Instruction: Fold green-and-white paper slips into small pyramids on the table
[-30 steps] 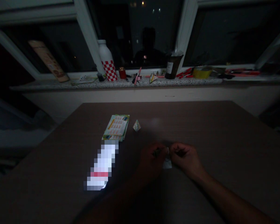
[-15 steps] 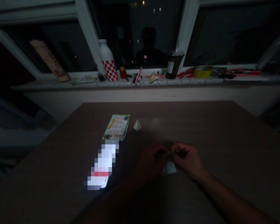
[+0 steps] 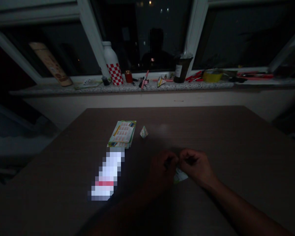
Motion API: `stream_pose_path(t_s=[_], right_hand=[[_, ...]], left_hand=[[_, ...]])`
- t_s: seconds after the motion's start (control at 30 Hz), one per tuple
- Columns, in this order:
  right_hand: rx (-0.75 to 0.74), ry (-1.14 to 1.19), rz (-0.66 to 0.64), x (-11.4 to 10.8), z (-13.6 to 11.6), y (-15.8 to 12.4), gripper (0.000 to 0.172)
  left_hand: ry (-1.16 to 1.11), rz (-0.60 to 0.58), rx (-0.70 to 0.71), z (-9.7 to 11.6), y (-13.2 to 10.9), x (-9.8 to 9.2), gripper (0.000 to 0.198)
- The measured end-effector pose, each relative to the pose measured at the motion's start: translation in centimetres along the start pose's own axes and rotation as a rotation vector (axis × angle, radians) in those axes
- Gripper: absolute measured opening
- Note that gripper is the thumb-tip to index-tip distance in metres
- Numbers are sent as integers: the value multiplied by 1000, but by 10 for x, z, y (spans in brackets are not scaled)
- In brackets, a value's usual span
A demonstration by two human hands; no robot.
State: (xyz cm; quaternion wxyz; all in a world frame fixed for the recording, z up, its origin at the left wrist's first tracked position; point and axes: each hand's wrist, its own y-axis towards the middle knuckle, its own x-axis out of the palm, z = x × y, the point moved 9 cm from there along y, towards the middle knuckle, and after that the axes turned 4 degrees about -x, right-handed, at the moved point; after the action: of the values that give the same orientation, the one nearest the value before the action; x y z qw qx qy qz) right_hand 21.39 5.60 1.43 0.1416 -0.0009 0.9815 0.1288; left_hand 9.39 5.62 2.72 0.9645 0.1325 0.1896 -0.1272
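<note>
Both of my hands meet over the right half of the table, fingertips pinched close together on a small printed sheet of paper (image 3: 181,176). My left hand (image 3: 163,168) is in deep shadow and closed at the paper's upper left. Thumb and fingers of my right hand (image 3: 195,165) pinch at its upper right edge. The paper's lower part, pale with some green, shows below the fingers; the rest is hidden. Farther back stands a small folded paper piece (image 3: 144,132), pointed at the top. To its left lies a stack of printed sheets (image 3: 123,132).
A lit phone (image 3: 107,175), its screen blurred out, lies on the brown table (image 3: 223,131) in front of the stack. On the windowsill stand a checkered bottle (image 3: 115,70), a tumbler (image 3: 50,64), a small jar (image 3: 128,77), a dark cup (image 3: 180,70) and yellow tape (image 3: 212,76).
The visible part of the paper has shifted slightly right and turned a little under my fingers. My hands stay pinched together in nearly the same place.
</note>
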Motion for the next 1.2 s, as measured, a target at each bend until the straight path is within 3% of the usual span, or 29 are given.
stream_pose_path(t_s=[0.23, 0.33, 0.4, 0.47, 0.57, 0.7, 0.87, 0.93, 1.0, 1.07, 1.13, 1.2], right_hand=[[44, 1, -44, 3, 5, 1, 8], [97, 7, -61, 0, 16, 1, 9], [118, 0, -49, -6, 22, 2, 8], [141, 10, -12, -13, 25, 5, 9], [153, 50, -16, -12, 23, 7, 13], [155, 142, -119, 6, 18, 4, 20], [170, 180, -102, 5, 25, 3, 24], [188, 215, -87, 0, 29, 4, 25], [209, 244, -83, -4, 33, 6, 27], [223, 254, -87, -6, 37, 7, 29], [233, 264, -99, -5, 40, 7, 28], [249, 290, -107, -3, 43, 7, 27]], left_hand=[[-101, 84, -123, -14, 1, -9, 20], [-235, 162, -214, -26, 6, -26, 23], [-274, 309, -266, -34, 8, -47, 22], [-276, 363, -289, -38, 11, -56, 21], [-342, 314, -321, -44, 12, -46, 22], [-396, 270, -334, -48, 9, -27, 22], [-296, 193, -322, -49, 12, -27, 21], [-254, 115, -256, -41, 15, -30, 23], [-181, 8, -156, -28, 15, -30, 44], [27, -172, 12, -11, 11, -18, 66], [166, -266, 104, -3, 5, -9, 70], [262, -300, 117, -4, 2, -2, 61]])
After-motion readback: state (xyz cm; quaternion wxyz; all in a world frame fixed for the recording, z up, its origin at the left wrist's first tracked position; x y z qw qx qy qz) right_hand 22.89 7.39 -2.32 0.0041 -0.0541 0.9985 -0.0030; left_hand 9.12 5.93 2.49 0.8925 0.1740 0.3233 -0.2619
